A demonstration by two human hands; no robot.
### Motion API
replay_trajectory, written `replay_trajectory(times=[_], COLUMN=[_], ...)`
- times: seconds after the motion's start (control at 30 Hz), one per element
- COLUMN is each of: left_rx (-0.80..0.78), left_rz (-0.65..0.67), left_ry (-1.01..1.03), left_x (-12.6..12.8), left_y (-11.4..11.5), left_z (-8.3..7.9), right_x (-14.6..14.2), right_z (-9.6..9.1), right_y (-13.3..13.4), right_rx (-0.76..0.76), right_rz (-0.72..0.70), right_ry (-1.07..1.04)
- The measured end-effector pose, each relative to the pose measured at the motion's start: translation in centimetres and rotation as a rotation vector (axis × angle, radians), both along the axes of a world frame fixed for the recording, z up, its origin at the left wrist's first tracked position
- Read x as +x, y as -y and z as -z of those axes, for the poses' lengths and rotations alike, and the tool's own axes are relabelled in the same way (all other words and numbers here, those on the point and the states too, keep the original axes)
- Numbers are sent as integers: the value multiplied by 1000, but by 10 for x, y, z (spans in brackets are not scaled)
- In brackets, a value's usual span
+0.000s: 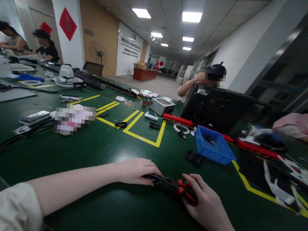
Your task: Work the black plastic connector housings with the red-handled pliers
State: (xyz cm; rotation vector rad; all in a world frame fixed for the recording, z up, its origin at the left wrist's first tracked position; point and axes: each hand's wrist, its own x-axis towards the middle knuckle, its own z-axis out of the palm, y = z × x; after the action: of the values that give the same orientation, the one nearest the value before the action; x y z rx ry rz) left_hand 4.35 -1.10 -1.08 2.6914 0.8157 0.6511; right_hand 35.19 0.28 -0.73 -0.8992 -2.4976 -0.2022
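Observation:
A pair of pliers with red and black handles (179,187) lies low over the green table (119,209) in front of me. My right hand (207,203) is curled around the red handles. My left hand (134,170) rests palm down on the table with its fingertips closed on a small black part (152,177) at the tool's jaws. Both forearms reach in from the bottom edge.
A blue plastic bin (214,146) and a small black part (194,158) lie just beyond my hands. Yellow tape lines (142,138), cables, white and red parts and a black case (217,107) spread across the table. Other people sit at the far left and right.

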Motion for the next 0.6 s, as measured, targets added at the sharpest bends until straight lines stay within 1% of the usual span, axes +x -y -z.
replay_trajectory(times=[0.17,0.37,0.6], left_rx=[-19,-13,-50], left_rz=[-4,0,-13], left_ry=[27,33,10], left_x=[0,1,3], left_y=[-1,1,2], left_z=[2,0,-5], right_x=[1,-5,-6], right_z=[1,-6,-7], right_y=[-3,-1,0], right_rx=[-39,-119,-91], right_rz=[33,72,78], right_ry=[39,64,26])
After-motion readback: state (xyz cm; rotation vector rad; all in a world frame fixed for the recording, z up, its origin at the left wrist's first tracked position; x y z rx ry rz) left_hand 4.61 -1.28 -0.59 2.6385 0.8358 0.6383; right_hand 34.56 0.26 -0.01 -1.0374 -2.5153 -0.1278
